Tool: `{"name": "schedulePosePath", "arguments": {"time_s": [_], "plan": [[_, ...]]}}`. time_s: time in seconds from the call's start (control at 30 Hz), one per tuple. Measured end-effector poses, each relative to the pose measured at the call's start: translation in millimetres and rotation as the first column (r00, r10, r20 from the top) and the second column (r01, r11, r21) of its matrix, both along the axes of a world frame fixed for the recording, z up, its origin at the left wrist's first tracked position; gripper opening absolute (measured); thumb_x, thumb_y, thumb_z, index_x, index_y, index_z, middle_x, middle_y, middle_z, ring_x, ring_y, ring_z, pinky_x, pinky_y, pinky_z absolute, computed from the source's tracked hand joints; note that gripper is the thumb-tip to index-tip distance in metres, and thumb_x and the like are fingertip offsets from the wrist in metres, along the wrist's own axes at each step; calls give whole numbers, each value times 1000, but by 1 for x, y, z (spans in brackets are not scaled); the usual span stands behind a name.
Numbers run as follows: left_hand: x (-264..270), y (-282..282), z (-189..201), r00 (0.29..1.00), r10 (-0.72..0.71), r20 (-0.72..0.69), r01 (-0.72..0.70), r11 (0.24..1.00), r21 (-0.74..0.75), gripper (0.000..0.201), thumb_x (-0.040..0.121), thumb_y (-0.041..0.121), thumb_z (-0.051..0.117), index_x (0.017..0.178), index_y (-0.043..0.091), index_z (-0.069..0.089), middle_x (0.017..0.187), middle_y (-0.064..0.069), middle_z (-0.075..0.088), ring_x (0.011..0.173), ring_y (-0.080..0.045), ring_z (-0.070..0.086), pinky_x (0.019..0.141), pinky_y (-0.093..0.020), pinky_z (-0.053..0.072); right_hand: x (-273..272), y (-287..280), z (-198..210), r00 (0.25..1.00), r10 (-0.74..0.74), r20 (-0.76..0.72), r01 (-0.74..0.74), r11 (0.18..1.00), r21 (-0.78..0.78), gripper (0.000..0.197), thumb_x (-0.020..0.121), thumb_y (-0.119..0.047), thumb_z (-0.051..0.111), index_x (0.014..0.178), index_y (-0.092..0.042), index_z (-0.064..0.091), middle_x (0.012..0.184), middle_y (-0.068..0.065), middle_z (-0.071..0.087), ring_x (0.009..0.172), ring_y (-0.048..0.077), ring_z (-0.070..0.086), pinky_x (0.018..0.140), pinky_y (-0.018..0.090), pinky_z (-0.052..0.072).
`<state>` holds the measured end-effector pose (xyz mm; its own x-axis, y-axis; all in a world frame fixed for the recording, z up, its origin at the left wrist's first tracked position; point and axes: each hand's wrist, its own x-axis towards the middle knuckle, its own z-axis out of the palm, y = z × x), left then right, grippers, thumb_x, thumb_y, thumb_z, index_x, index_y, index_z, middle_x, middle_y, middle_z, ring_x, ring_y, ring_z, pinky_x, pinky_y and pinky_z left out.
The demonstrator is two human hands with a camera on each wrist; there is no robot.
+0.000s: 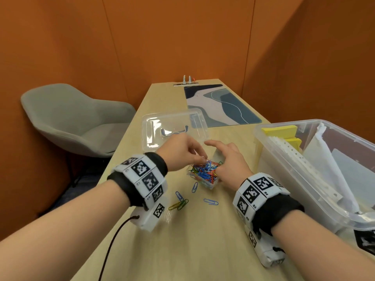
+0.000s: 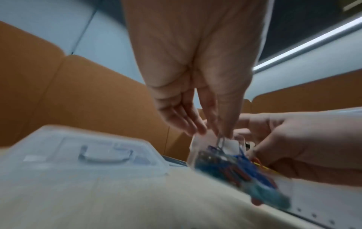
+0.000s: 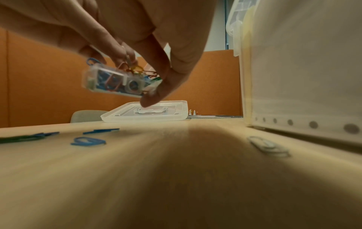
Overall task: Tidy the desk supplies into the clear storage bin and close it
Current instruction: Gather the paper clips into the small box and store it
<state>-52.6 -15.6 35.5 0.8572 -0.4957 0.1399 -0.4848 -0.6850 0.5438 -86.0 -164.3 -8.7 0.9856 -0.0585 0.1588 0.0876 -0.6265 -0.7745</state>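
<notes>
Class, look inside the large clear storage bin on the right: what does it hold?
The large clear storage bin holds yellow sticky-note pads and white punched plastic sleeves. Anything beneath those sheets is covered.

Right hand (image 3: pixel 137 38) grips small clear box (image 3: pixel 115 82) of coloured paper clips, lifted off desk (image 3: pixel 156 178). Bin lid (image 3: pixel 145 114) flat toward far edge. Loose blue clips (image 3: pixel 88 141) left; storage bin (image 3: pixel 303 77) along right edge.

storage bin (image 1: pixel 300 171) cut off at right edge, paperclip box (image 2: pixel 231 164) motion-blurred
</notes>
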Motion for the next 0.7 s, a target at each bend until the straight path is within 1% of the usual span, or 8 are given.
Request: {"name": "schedulePosePath", "arguments": {"time_s": [0.07, 0.17, 0.27, 0.33, 0.43, 0.53, 0.6, 0.7], "plan": [[1, 6, -10, 996, 78, -34, -82, 985, -153, 18, 79, 25, 71, 97, 19, 71, 101, -1, 66, 83, -8, 58, 68, -15, 46, 0, 1, 0, 999, 36, 10, -36, 999, 8, 69, 80, 10, 53, 132, -36, 47, 105, -1, 36, 96, 10, 42, 80, 17, 40], [3, 23, -16, 925, 142, -353, -291, 862, -415, 34, 80, 25, 71, 112, 18, 60, 110, 0, 61, 93, -10, 58, 71, -18, 47, 1, 8, -2, 991, 131, -2, -131, 991, 1, 71, 80, 11, 53, 132, -36, 48, 105, -2, 37, 97, 10, 43, 73, 8, 39], [1, 36, -22, 779, 62, -623, -354, 865, -357, 54, 72, 36, 75, 120, 21, 55, 116, -1, 61, 106, -17, 56, 82, -33, 49, 1, 14, -2, 982, 187, 5, -187, 982, 35, 71, 80, 12, 52, 132, -35, 48, 107, -2, 38, 98, 9, 42, 60, 0, 40], [-5, 37, -25, 701, -2, -713, -344, 875, -341, 43, 79, 43, 64, 116, 22, 57, 114, -5, 63, 100, -22, 60, 83, -38, 52, -1, 15, -1, 978, 207, 27, -208, 976, 71, 70, 80, 14, 48, 132, -34, 49, 108, -1, 38, 98, 9, 42, 58, -5, 39], [-13, 31, -29, 637, -71, -768, -390, 830, -400, 32, 92, 44, 44, 112, 23, 58, 107, -8, 66, 80, -22, 69, 57, -28, 58, -3, 17, 2, 970, 233, 68, -238, 967, 89, 70, 79, 17, 43, 129, -32, 52, 114, 3, 42, 95, 9, 45, 61, -2, 40], [-14, 30, -32, 686, -5, -727, -433, 801, -414, 28, 98, 37, 38, 103, 20, 60, 88, -6, 66, 58, -14, 64, 36, -18, 46, -4, 19, 3, 966, 234, 112, -254, 940, 227, 63, 81, 13, 45, 119, -36, 56, 117, 3, 44, 79, 11, 56, 66, 13, 51], [-11, 35, -32, 695, 17, -719, -473, 764, -439, 27, 99, 32, 37, 99, 18, 61, 79, -6, 66, 55, -14, 62, 34, -16, 43, -5, 15, 6, 987, 93, 132, -129, 945, 301, 53, 84, 7, 46, 115, -35, 56, 120, 1, 43, 82, 10, 59, 64, 14, 51], [-5, 50, -28, 687, 88, -721, -578, 669, -468, 27, 99, 29, 39, 91, 17, 62, 65, -3, 66, 42, -9, 61, 33, -16, 43, -6, 2, 9, 970, -242, -18, 242, 970, 30, 46, 85, -5, 48, 129, -19, 46, 132, 6, 39, 92, 17, 54, 79, 26, 42]]}}
